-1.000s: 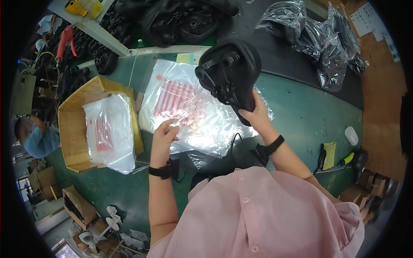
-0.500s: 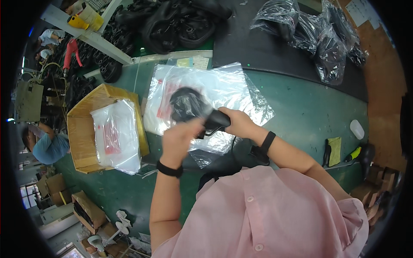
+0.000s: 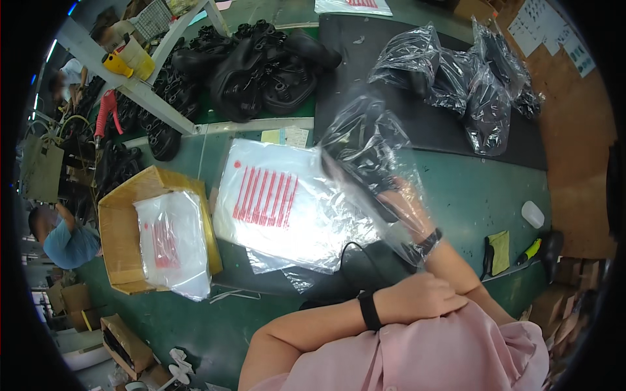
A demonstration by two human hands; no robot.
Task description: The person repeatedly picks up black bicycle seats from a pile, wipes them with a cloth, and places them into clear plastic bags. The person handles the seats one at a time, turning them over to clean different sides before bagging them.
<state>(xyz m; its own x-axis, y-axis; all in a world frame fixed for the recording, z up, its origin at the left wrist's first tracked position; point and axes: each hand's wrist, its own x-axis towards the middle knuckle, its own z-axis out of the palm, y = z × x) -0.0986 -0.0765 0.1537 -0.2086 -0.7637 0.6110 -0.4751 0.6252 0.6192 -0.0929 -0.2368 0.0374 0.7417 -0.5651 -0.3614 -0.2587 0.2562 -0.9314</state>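
Note:
A black moulded part (image 3: pixel 372 173) with a rounded end and a narrower handle-like end sits inside a clear plastic bag (image 3: pixel 365 120), blurred by motion. My right hand (image 3: pixel 409 207) is closed on the narrow end, with the clear film over the hand and reaching its wrist. Close to my chest, my left hand (image 3: pixel 420 298) has its fingers curled where the lower end of the bag meets it; it seems to grip the film, though its fingertips are partly hidden. A stack of flat clear bags with red print (image 3: pixel 264 195) lies on the green table beside the part.
At left, a yellow-brown box (image 3: pixel 117 228) holds more flat bags. Black moulded parts (image 3: pixel 261 72) are heaped at the back. Bagged parts (image 3: pixel 450 78) lie on a black mat (image 3: pixel 345 52). A red air gun (image 3: pixel 107 114) hangs by a white frame. Co-workers are at far left.
The part has moved right, off the bag stack, and is inside a clear bag. My left hand has come from the part down to my chest. The view has shifted slightly.

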